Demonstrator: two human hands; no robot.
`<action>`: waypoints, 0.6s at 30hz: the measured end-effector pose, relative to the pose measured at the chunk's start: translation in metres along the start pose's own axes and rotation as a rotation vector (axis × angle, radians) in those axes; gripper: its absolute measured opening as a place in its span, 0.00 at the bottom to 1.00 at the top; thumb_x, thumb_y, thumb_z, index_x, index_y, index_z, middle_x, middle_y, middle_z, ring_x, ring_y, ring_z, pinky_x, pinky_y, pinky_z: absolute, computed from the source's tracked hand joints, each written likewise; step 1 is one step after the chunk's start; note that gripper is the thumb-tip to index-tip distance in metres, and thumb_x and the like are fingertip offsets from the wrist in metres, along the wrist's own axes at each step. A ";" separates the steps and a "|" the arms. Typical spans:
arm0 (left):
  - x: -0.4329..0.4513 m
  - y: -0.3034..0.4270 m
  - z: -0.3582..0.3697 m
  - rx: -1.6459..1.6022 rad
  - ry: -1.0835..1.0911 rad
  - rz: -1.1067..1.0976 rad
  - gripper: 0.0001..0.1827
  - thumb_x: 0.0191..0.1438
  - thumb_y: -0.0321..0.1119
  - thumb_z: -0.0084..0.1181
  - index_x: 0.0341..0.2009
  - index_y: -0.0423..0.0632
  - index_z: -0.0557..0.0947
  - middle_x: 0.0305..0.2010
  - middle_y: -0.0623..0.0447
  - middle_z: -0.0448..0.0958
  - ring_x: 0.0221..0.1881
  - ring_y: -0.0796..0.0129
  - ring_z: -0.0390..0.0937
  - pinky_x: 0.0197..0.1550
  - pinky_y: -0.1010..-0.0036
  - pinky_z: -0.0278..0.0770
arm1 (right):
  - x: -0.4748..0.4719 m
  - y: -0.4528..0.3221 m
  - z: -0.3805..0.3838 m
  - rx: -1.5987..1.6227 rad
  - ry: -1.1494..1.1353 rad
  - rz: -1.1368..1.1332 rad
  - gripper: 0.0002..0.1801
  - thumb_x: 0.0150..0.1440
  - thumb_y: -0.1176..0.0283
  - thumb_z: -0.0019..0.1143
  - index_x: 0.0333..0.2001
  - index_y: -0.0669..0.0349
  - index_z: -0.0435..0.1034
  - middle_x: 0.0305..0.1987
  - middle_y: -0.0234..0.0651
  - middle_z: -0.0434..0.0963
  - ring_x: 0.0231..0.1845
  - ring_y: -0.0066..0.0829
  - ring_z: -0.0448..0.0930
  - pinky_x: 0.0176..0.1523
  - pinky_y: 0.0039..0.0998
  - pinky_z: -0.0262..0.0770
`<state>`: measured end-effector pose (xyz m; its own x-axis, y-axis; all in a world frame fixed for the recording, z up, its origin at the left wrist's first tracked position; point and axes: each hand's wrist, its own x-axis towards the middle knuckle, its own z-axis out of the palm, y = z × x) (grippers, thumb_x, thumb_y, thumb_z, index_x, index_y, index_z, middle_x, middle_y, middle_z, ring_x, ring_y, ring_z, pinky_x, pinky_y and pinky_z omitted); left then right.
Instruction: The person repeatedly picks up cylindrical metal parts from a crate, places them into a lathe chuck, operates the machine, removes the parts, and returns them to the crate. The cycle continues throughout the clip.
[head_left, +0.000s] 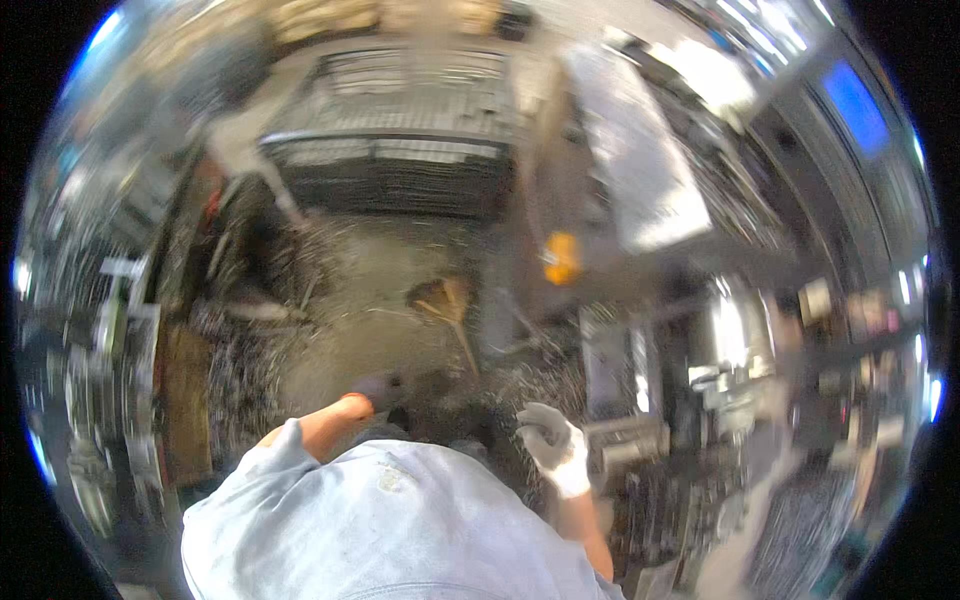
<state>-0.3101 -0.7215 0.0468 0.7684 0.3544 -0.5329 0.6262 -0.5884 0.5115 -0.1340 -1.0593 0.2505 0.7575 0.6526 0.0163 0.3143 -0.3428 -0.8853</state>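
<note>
My left hand (379, 391), in a dark glove with an orange cuff, hangs low in front of my light blue shirt, over the dark floor; blur hides its fingers. To the right, my right hand (547, 439) wears a white and grey glove, with the fingers loosely curved and nothing visible in them. Ahead of both hands, a long-handled wooden tool (459, 322), perhaps a broom or shovel, stands or lies near the floor (360, 330). No contact between it and either hand shows.
A dark slatted metal crate or rack (390, 176) stands ahead. Right of it are a pale sheet-topped table (637, 150) and an orange object (562, 259). A metal box-like part (626, 442) is near my right hand. A brown board (187, 405) stands at left. Motion blurs much of the view.
</note>
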 end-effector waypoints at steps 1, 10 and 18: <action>-0.024 -0.083 -0.003 -0.006 -0.027 -0.113 0.27 0.65 0.54 0.53 0.56 0.47 0.86 0.57 0.36 0.83 0.58 0.40 0.82 0.62 0.51 0.75 | 0.019 0.013 0.030 -0.134 -0.110 0.057 0.19 0.60 0.73 0.63 0.55 0.61 0.79 0.46 0.41 0.89 0.43 0.33 0.90 0.49 0.31 0.85; -0.339 -0.406 0.062 -0.506 0.679 -1.458 0.31 0.66 0.56 0.51 0.59 0.45 0.85 0.63 0.41 0.82 0.65 0.45 0.79 0.61 0.55 0.77 | 0.152 0.116 0.207 -0.575 -0.777 -0.045 0.24 0.59 0.57 0.61 0.55 0.58 0.81 0.55 0.46 0.86 0.58 0.48 0.85 0.63 0.40 0.80; -0.301 -0.283 0.217 -0.557 0.377 -1.149 0.29 0.58 0.54 0.63 0.55 0.46 0.88 0.57 0.35 0.84 0.57 0.42 0.83 0.58 0.53 0.81 | 0.287 0.219 0.296 -1.223 -1.356 -1.068 0.12 0.61 0.70 0.52 0.38 0.55 0.83 0.45 0.42 0.88 0.47 0.46 0.87 0.52 0.45 0.83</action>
<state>-0.7474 -0.8192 -0.0841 -0.2964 0.6777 -0.6729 0.8403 0.5199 0.1535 -0.0167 -0.7472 -0.0764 -0.5344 0.6183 -0.5763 0.7883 0.6106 -0.0759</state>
